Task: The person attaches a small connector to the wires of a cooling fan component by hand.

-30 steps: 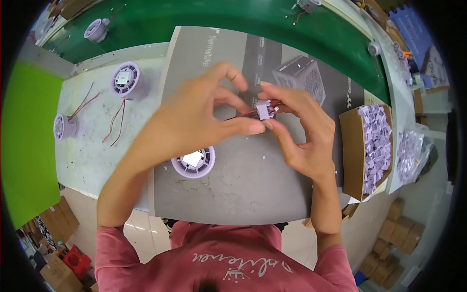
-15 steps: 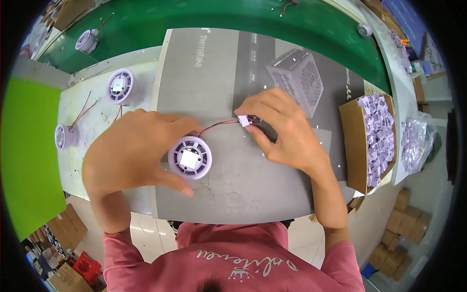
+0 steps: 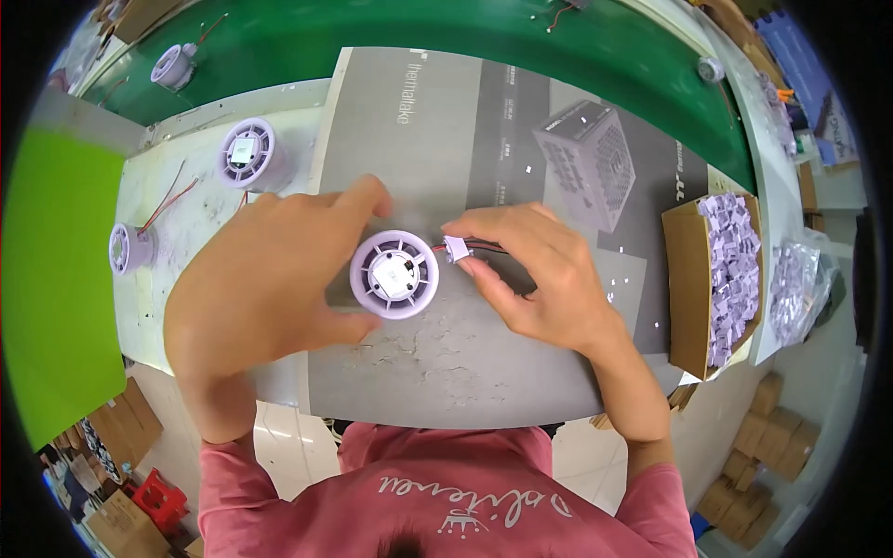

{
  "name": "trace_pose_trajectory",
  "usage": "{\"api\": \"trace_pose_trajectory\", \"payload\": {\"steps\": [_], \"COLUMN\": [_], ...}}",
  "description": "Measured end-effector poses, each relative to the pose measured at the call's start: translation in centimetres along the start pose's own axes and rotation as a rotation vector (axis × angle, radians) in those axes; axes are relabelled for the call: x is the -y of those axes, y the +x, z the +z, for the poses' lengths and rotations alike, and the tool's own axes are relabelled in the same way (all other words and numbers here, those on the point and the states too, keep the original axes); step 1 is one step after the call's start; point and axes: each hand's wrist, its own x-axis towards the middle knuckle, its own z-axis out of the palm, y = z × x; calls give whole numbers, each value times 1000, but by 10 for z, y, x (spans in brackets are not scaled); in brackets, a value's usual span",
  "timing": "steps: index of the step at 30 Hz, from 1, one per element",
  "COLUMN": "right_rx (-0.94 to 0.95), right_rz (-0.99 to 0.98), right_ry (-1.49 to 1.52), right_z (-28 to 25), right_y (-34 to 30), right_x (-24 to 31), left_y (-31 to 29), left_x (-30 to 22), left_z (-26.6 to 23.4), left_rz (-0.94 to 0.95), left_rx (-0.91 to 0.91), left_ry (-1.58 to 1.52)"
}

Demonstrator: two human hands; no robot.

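Observation:
A round pale-lilac fan unit (image 3: 421,299) with a spoked rim and a white square label lies on the grey sheet in front of me. My left hand (image 3: 256,279), slightly blurred, arcs around its left side with thumb and fingers spread; a gap shows between fingertips and rim. At the unit's right, my right hand (image 3: 544,274) pinches a small white folded tag (image 3: 456,248) on the red and black wires (image 3: 488,245). The wires come from the unit and pass through the tag towards my palm.
Left of the sheet stand two similar fan units (image 3: 247,153) (image 3: 128,248) with wires. Another fan unit (image 3: 173,67) is on the green belt (image 3: 307,33) behind. At right, a cardboard box (image 3: 686,288) holds many small white pieces, beside a clear plastic bag (image 3: 802,284).
The fan unit now sits further right and slightly farther from me. My right hand has brought the tag along the wires, close to the unit. My left hand has opened away from the rim.

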Motion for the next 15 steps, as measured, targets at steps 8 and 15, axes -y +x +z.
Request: {"api": "trace_pose_trajectory", "payload": {"steps": [8,15], "right_rx": [74,56], "right_rz": [129,50], "right_ry": [-1,-455], "right_z": [2,4], "right_y": [-6,-7], "right_x": [4,26], "left_y": [12,19], "left_x": [-14,-13], "left_z": [22,22], "left_rz": [61,124], "left_rx": [-98,-173], "left_ry": [140,157]}}
